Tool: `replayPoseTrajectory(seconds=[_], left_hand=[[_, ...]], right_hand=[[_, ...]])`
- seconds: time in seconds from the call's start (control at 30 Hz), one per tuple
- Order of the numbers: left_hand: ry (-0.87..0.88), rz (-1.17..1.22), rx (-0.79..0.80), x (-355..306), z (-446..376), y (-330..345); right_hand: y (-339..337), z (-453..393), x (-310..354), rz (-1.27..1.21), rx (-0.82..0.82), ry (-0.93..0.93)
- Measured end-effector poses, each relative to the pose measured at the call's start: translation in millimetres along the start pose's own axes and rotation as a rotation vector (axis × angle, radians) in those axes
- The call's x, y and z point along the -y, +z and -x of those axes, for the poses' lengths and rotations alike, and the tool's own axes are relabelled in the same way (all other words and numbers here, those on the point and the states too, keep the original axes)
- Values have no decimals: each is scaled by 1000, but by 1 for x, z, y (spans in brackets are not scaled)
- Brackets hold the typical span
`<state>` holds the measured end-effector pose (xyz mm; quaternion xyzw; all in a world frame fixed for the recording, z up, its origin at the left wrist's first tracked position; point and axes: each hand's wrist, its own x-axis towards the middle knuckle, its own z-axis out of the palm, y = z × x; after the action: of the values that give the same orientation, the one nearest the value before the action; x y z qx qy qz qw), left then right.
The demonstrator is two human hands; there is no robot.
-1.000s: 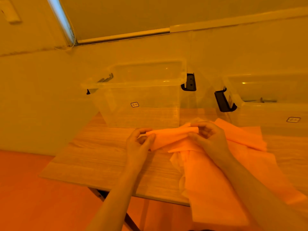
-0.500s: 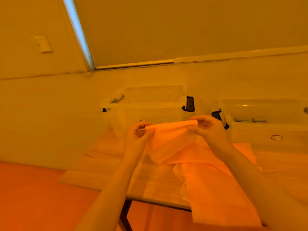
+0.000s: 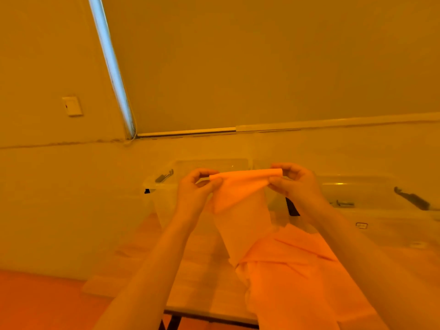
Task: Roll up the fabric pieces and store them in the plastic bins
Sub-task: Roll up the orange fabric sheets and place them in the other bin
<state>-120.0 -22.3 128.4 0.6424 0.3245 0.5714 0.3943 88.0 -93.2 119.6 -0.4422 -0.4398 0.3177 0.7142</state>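
Observation:
An orange fabric piece (image 3: 240, 194) hangs in the air in front of me, its top edge rolled into a short tube. My left hand (image 3: 194, 191) pinches the tube's left end and my right hand (image 3: 294, 184) pinches its right end. The strip trails down to a heap of orange fabric (image 3: 297, 277) on the wooden table (image 3: 190, 270). Behind my hands stand two clear plastic bins, the left bin (image 3: 162, 186) and the right bin (image 3: 381, 210), both with black latches.
The table stands against a pale wall with a roller blind above. The fabric heap spills over the table's near edge at the right. A wall switch (image 3: 72, 106) is at the upper left. Orange floor lies below left.
Both hands have lifted the rolled fabric edge from the table up to the level of the bins' rims, drawing a strip up. The camera has tilted upward.

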Motion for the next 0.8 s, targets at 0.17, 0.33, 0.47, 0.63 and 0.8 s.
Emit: replayPoseTrajectory(seconds=[0.17,0.33,0.47,0.63,0.8], left_hand=[[41,-17,-9,-15,-1,10],[11,49,-27,-21,-1,15],[17,57,-1,-27,-2,16],[11,54,41,-29,-7,14],[-20,108,71,-27,-8,13]], right_hand=[[-9,-2,27,64,8,29],[-12,1,45,44,8,39],[-13,0,52,118,-2,22],[-15,-1,58,161,-11,11],[-17,-3,61,114,-16,20]])
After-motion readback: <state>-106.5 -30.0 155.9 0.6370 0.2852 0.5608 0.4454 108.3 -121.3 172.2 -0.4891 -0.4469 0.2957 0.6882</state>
